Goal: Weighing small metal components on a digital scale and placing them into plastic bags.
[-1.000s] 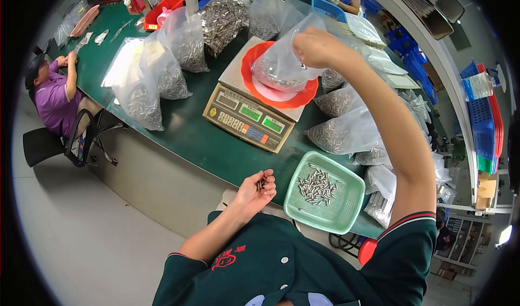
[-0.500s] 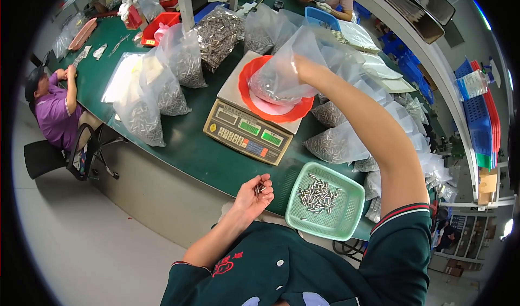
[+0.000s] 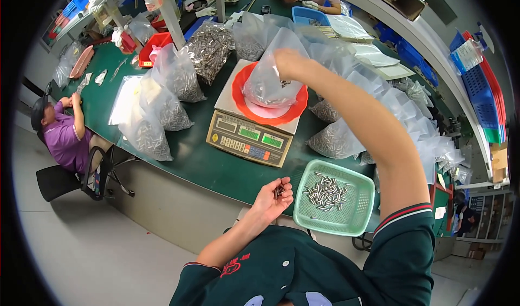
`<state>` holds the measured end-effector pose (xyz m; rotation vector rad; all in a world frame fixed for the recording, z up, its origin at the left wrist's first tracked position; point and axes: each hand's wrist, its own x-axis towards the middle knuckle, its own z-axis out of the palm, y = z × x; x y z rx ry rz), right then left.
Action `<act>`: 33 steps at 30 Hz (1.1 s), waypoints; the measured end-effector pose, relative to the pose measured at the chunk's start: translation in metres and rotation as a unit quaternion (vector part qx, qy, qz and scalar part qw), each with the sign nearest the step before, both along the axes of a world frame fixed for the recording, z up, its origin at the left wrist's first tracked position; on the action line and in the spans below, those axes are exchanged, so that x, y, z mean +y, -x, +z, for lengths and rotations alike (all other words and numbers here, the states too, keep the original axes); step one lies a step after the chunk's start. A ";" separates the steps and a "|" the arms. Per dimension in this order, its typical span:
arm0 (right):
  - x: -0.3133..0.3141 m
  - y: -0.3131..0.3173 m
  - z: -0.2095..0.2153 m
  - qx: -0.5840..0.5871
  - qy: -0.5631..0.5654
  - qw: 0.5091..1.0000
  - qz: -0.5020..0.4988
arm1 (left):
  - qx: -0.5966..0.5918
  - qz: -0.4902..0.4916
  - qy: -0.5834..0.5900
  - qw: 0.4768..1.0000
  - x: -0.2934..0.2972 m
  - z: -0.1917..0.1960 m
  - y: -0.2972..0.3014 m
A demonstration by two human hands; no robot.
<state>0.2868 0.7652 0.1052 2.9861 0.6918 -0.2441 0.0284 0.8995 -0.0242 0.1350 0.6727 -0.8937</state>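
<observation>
My left hand is curled, palm up, around several small metal pins, just left of the pale green plastic basket. More loose metal pins lie in that basket. My right hand reaches into the mouth of a clear plastic bag, its fingers pointing down and partly veiled by the film. Small dark pins show at those fingertips. The bag holds pins at its bottom and rests in a red scalloped dish on a digital scale with lit green displays.
Filled bags of pins stand left of the scale, and more bags crowd its right side. Behind stands a large bag of pins. A shelf post rises at the back. A person in purple sits at the left.
The view has shifted slightly. My right hand has tilted down inside the bag, and dark pins now show below its fingers. My left hand stays curled around its pins.
</observation>
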 end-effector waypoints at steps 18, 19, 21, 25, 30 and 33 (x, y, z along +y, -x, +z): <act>-0.112 0.253 0.032 0.039 -0.305 0.939 -0.153 | -0.058 -0.145 -0.047 0.987 -0.107 -0.024 0.016; -0.116 0.257 0.036 0.042 -0.311 0.928 -0.199 | -0.055 -0.146 -0.051 0.986 -0.109 -0.027 0.021; -0.123 0.264 0.037 0.040 -0.311 0.925 -0.213 | -0.094 -0.207 -0.074 0.971 -0.116 -0.025 0.026; -0.123 0.268 0.030 0.068 -0.316 0.921 -0.218 | -0.129 -0.233 -0.082 0.960 -0.122 -0.042 0.040; -0.120 0.262 0.026 0.068 -0.323 0.920 -0.211 | -0.158 -0.251 -0.106 0.949 -0.127 -0.039 0.047; -0.112 0.254 0.026 0.075 -0.325 0.922 -0.196 | -0.211 -0.264 -0.122 0.933 -0.130 -0.053 0.048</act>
